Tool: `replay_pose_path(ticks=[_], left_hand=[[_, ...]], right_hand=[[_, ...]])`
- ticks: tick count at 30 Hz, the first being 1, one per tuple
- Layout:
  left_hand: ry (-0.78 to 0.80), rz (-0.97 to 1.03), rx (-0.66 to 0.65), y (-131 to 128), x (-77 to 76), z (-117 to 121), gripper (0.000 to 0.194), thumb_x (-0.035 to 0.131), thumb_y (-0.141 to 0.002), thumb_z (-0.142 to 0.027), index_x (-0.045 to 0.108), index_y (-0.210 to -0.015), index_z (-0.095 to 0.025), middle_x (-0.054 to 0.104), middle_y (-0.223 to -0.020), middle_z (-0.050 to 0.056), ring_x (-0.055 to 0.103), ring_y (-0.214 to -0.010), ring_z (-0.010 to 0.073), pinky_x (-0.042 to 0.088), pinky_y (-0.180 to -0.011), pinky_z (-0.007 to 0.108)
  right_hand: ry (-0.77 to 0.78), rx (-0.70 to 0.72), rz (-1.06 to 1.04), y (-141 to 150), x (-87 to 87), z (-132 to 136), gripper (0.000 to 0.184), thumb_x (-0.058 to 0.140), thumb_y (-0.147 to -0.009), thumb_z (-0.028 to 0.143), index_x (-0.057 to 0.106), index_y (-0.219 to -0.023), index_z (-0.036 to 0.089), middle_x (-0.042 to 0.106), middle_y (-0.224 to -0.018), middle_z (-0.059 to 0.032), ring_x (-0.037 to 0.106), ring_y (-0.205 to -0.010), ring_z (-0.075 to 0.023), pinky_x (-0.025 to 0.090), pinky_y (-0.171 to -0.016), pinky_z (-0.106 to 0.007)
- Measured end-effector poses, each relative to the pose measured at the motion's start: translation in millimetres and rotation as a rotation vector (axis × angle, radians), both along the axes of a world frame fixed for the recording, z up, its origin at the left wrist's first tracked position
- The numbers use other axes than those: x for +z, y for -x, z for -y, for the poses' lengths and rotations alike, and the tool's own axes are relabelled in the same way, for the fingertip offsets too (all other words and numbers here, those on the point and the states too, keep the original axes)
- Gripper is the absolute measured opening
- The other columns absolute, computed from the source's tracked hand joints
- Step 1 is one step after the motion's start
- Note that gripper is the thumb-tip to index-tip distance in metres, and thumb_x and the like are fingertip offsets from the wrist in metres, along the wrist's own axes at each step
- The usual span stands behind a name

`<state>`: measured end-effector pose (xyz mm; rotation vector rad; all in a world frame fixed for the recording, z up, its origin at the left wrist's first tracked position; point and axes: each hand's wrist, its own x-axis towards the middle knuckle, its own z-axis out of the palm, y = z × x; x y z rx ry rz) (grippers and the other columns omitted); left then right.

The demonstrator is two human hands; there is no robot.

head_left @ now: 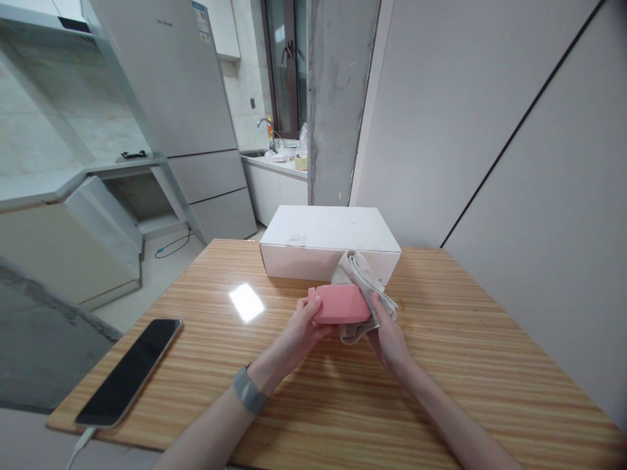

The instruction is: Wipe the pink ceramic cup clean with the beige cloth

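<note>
A pink case with angled edges (340,304) is held up over the table, in front of the white box. My left hand (308,324) grips its left end, thumb on the near face and fingers beneath. A light grey cloth (356,269) drapes around the right end of the case, part of it standing up behind. My right hand (388,333) is closed on the cloth at that end, pressing it against the case. The right fingers are mostly hidden behind the cloth. A grey band (249,390) circles my left wrist.
A white cardboard box (333,230) stands at the back of the wood-grain table (470,365). A phone (130,372) with a white cable (81,447) lies near the left edge. A pale wall (539,248) rises along the right side.
</note>
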<state>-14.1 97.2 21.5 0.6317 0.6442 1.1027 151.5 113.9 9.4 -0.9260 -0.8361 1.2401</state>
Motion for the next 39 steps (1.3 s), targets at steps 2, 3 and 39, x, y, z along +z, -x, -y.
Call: replay_pose_path(ticks=[2, 3, 39], left_hand=[[-0.024, -0.01, 0.015, 0, 1.3, 1, 0.058, 0.069, -0.076, -0.053, 0.058, -0.12, -0.017, 0.059, -0.129, 0.015, 0.054, -0.118, 0.0281, 0.047, -0.095, 0.039], [-0.027, -0.021, 0.032, 1, 2.1, 1, 0.058, 0.07, -0.075, -0.052, 0.058, -0.12, -0.017, 0.06, -0.127, 0.014, 0.055, -0.117, 0.0278, 0.048, -0.094, 0.038], [-0.171, -0.316, 0.295, 3, 3.7, -1, 0.068, 0.083, -0.064, -0.029, 0.049, -0.123, -0.022, 0.064, -0.114, 0.011, 0.062, -0.099, 0.0229, 0.05, -0.08, 0.031]], right_hand=[[0.06, 0.02, -0.044, 1, 2.2, 1, 0.039, 0.066, -0.078, 0.055, 0.073, -0.104, 0.026, 0.075, -0.109, -0.0018, 0.062, -0.115, -0.0264, 0.052, -0.094, -0.039], [0.089, 0.031, -0.076, 2, 4.3, 2, 0.039, 0.067, -0.077, 0.055, 0.073, -0.104, 0.027, 0.075, -0.11, -0.001, 0.061, -0.116, -0.0264, 0.051, -0.096, -0.039], [0.159, 0.092, -0.247, 5, 25.8, 17, 0.037, 0.076, -0.069, 0.05, 0.074, -0.099, 0.027, 0.075, -0.109, 0.0009, 0.063, -0.114, -0.0273, 0.056, -0.092, -0.041]])
